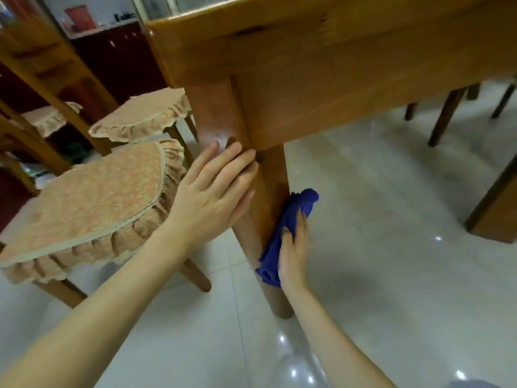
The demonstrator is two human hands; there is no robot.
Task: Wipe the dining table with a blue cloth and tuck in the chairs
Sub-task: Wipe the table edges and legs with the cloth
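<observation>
1. Left hand (215, 189): fingers together and flat, pressed against the wooden leg (263, 208) just under the near corner of the worktop (307, 46); holding nothing, apparently bracing.
2. Right hand (293, 253): fingers loosely together, palm pinning the blue cloth (288, 228) to the right face of the same leg, about midway down.
3. Cloth: bunched and folded, soft and limp, light; likely to slide or unfold unless kept flat under the palm. Best held by spreading the palm over the wad, thumb hooked round one fold.
4. Leg: smooth, glossy, stiff; probably slick under cloth.
5. Nearest chair (92, 208), with frilled cushion cover, out from the worktop's left edge, not yet tucked in; best gripped by the wooden frame, not the loose cover.
</observation>
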